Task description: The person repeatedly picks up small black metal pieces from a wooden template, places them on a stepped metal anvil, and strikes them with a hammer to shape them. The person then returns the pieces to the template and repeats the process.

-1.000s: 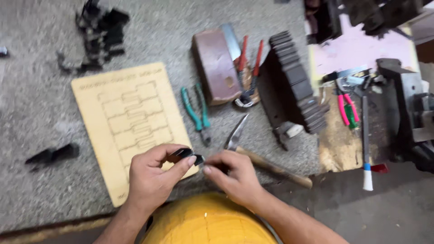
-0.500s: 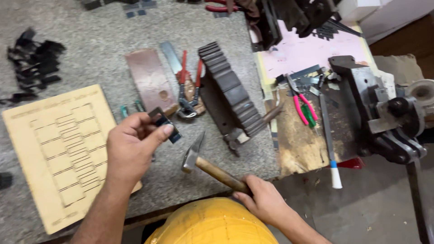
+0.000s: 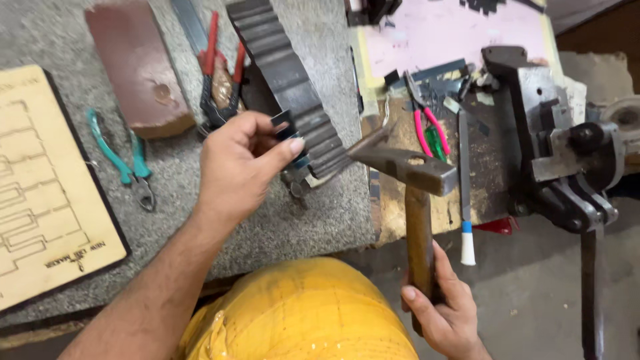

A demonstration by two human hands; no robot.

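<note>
The left hand [image 3: 237, 167] pinches a small dark metal piece [image 3: 285, 128] between thumb and fingers, held above the grey table [image 3: 287, 220] just in front of a ridged black block [image 3: 293, 87]. The right hand [image 3: 443, 303] has its grip wrapped around the wooden handle of a hammer [image 3: 410, 177], head raised near the vise [image 3: 560, 147].

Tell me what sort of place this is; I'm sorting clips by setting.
Most likely a small metalwork or craft workshop: a bench vise on the bench, pliers lying about, and a hammer in the right hand.
</note>
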